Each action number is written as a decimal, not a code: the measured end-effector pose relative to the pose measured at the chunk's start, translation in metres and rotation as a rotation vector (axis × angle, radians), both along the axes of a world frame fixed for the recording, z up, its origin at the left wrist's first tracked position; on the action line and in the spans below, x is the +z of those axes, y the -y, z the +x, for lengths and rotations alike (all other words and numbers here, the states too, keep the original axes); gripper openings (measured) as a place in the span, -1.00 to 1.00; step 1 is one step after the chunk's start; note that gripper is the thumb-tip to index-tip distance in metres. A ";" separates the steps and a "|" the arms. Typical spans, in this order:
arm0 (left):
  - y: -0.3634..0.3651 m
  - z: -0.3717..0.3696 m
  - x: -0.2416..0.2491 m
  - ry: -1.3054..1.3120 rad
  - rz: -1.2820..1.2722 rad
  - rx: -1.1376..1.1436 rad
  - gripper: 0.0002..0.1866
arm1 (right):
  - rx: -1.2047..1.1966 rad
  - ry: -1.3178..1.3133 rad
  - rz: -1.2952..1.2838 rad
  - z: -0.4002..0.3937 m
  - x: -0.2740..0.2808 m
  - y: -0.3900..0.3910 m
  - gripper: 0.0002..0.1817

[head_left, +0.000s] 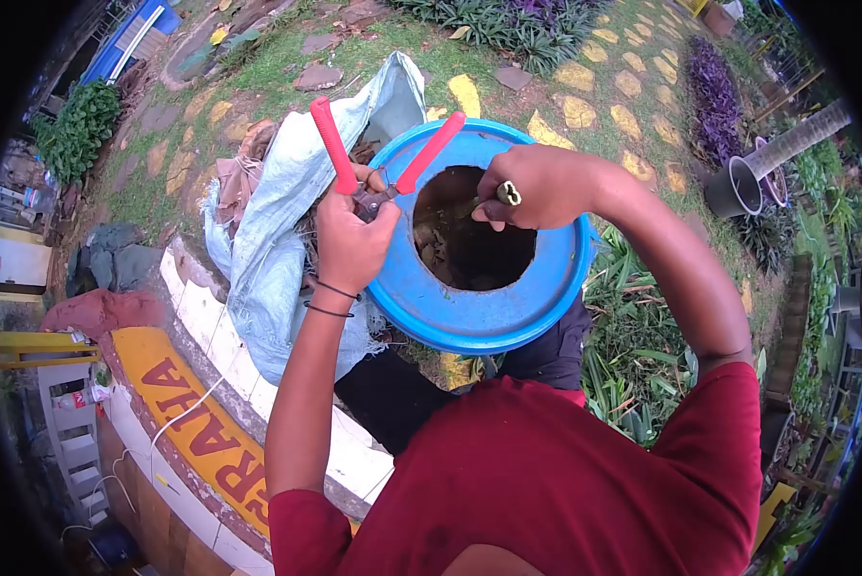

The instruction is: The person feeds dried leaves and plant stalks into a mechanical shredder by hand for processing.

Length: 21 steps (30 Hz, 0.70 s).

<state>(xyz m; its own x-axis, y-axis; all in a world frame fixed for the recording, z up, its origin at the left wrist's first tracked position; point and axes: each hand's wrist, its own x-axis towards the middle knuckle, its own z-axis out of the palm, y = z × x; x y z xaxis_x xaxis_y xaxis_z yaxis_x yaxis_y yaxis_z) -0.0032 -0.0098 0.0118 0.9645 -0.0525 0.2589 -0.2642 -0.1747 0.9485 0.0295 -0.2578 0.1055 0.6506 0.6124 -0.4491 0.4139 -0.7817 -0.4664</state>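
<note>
My left hand [349, 235] is closed around the metal head of red-handled pruning shears [333, 144], whose two grips point up and are spread apart. The tool's jaws are mostly covered by my fingers. My right hand [527, 192] hangs over the round opening of a blue plastic barrel [493, 322], fingers curled and pinched together. What it pinches, if anything, is too small to make out. A gold-coloured ring [509, 194] shows on that hand. Inside the dark opening [474, 254] lie what look like dry leaves. The barrel stands right in front of my body.
A pale blue woven sack [268, 288] with dry brown leaves lies against the barrel's left side. Beyond are grass and yellow stepping stones [577, 111]. A curved white and yellow lettered ledge [205, 422] runs at left. Green plants [633, 336] grow at right, near a grey pot [735, 189].
</note>
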 end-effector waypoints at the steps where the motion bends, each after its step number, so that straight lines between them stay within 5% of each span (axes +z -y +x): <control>1: -0.001 0.000 0.001 -0.006 0.000 -0.001 -0.82 | 0.054 0.054 -0.058 0.004 -0.012 -0.011 -0.75; 5: -0.001 0.002 -0.004 -0.008 -0.132 0.013 -0.77 | 0.258 0.241 -0.411 0.018 -0.070 -0.060 -0.80; 9: -0.003 0.003 -0.005 -0.043 -0.109 0.013 -0.77 | 0.471 0.277 -0.486 0.037 -0.134 -0.083 -0.74; 12: -0.005 0.003 -0.005 0.005 -0.051 -0.019 -0.81 | 0.467 -0.453 -0.880 0.048 -0.143 -0.092 -0.68; 15: -0.005 0.003 -0.006 -0.043 -0.164 -0.023 -0.77 | 0.453 -0.568 -0.872 0.055 -0.117 -0.085 -0.64; 17: -0.004 0.004 -0.007 -0.032 -0.174 -0.019 -0.77 | 0.381 -0.518 -0.776 0.053 -0.101 -0.085 -0.68; 19: -0.003 0.004 -0.009 -0.023 -0.175 -0.020 -0.77 | 0.335 -0.162 -0.630 0.045 -0.080 -0.091 -0.72; 21: -0.004 0.005 -0.010 0.019 -0.133 -0.009 -0.77 | 0.323 -0.043 -0.606 0.042 -0.103 -0.089 -0.75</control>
